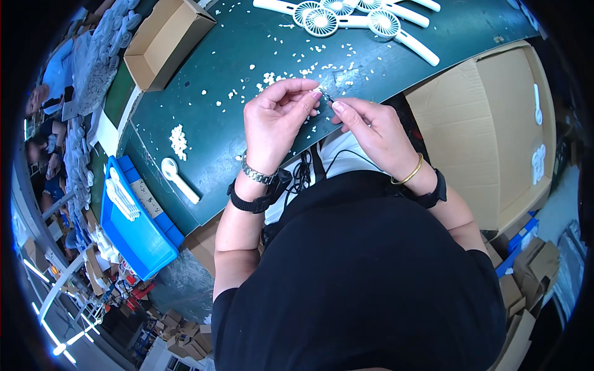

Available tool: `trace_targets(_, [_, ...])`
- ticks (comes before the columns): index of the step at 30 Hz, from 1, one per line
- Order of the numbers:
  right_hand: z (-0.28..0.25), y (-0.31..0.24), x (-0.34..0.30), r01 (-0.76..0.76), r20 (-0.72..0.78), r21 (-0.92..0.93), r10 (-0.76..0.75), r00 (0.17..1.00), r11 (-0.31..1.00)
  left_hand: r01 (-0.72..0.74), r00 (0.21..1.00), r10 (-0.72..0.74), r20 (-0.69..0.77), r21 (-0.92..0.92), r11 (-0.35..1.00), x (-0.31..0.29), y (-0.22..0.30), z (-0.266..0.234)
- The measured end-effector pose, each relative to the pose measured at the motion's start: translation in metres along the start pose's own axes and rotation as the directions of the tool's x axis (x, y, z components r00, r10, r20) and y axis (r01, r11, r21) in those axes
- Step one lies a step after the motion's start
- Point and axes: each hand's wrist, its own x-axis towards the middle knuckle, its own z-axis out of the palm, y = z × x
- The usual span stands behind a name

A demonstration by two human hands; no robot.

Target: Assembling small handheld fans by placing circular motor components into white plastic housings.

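Over the near edge of the green table (216, 133), my two hands meet fingertip to fingertip. A small, thin, dark piece (328, 97) shows between them, too small to name. My right hand (377, 127) pinches it between thumb and forefinger. The thumb and forefinger of my left hand (275, 117) are pressed together at its other end; whatever lies inside that pinch is hidden. Small white plastic bits (269, 79) are scattered on the table just beyond my hands. Several white handheld fans (322, 22) with round grilles lie together at the far side.
One white fan (179, 180) lies at the table's left, near a small heap of white bits (178, 142). A blue bin (133, 232) holding white parts stands left of the table. An open carton (167, 40) sits far left; a large carton (458, 133) with white pieces is at right.
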Motion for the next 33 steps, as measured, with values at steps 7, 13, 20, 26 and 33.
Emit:
trace_targets(7, [-0.003,-0.008,-0.001,-0.039,0.035,-0.042,0.04,0.999,0.998,0.016,1.0,-0.016,0.004,0.005,1.0,-0.001,-0.004,-0.001])
trace_targets(13, [-0.001,-0.005,-0.001,-0.002,0.011,-0.054,0.002,1.0,0.999,0.078,0.997,-0.073,0.033,-0.165,0.983,0.0,-0.003,-0.004])
trace_targets(20, [0.003,-0.002,-0.001,-0.029,-0.009,-0.01,0.029,1.0,1.0,0.085,0.996,-0.082,0.025,-0.197,0.977,0.0,-0.002,-0.004])
trace_targets(26, [-0.003,-0.011,-0.001,-0.102,0.027,-0.034,0.103,0.994,0.994,0.078,0.997,-0.08,0.001,-0.189,0.979,-0.001,0.0,-0.006])
trace_targets(33, [0.005,0.001,0.0,0.091,-0.057,-0.037,-0.093,0.994,0.995,0.069,0.998,-0.066,0.017,-0.183,0.981,-0.001,-0.004,-0.005])
